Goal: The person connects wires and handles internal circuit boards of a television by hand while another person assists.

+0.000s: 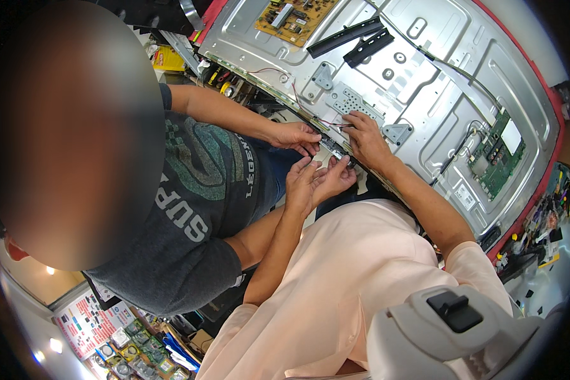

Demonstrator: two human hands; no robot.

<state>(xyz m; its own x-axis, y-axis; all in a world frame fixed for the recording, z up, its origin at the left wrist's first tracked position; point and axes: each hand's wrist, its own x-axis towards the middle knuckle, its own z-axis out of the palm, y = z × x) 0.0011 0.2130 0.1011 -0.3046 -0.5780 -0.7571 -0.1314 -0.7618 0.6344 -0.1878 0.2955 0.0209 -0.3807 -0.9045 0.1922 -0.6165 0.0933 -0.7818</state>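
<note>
A large silver TV back panel point(418, 82) lies in front of me. My right hand point(366, 142) is at its near edge, fingers bent around the end of thin red wires point(323, 120). My left hand point(299, 187) is off the edge, with loosely bent fingers and nothing visible in them. It overlaps a co-worker's hand point(335, 182). That hand and the co-worker's other hand point(294, 137) hold a small dark part with a lighter strip point(332, 149) at the panel's edge, just left of my right hand. Fingers partly hide this part.
On the panel are a tan circuit board point(294, 19), two black plastic pieces point(368, 47), a green circuit board point(497, 155) and a black cable point(453, 66). A co-worker in a dark shirt point(196, 183) stands close at left. Tools point(221, 79) lie below the panel's left edge.
</note>
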